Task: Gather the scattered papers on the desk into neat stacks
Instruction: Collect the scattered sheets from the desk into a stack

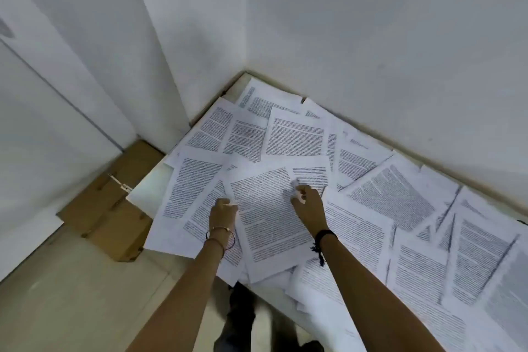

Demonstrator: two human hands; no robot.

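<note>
1. The papers (371,194) are thin printed sheets. I judge them light, floppy and slick against one another, and easy to crease or tear. One tugged carelessly would likely drag its neighbours along or slip off the front edge.
2. The best hold, to my mind, is at an edge or corner, thumb under and fingers on top. Flat palms could also sweep several together, and the bundle could then be squared by its long edges between both hands.
3. They cover the desk (148,188) in a skewed, overlapping scatter, from the wall corner at 12 o'clock out towards 4 o'clock. Some overhang the front edge around 6 and 8 o'clock. No neat stack shows yet.
4. The top sheet (265,217) lies in the middle of the spread, tilted, with one hand on either side of it.
5. The left hand (224,210) sits at that sheet's 9 o'clock edge, fingers curled round the edge and gripping it.
6. The right hand (307,206) rests on the sheet's upper right part, about 2 o'clock, fingers bent down onto the print. A bit of white shows at the fingertips, but it is blurred, so I cannot tell whether they pinch paper or only press on it.
7. Cardboard boxes (114,203) stand on the floor at 9 o'clock, just beside the desk's left end.
</note>
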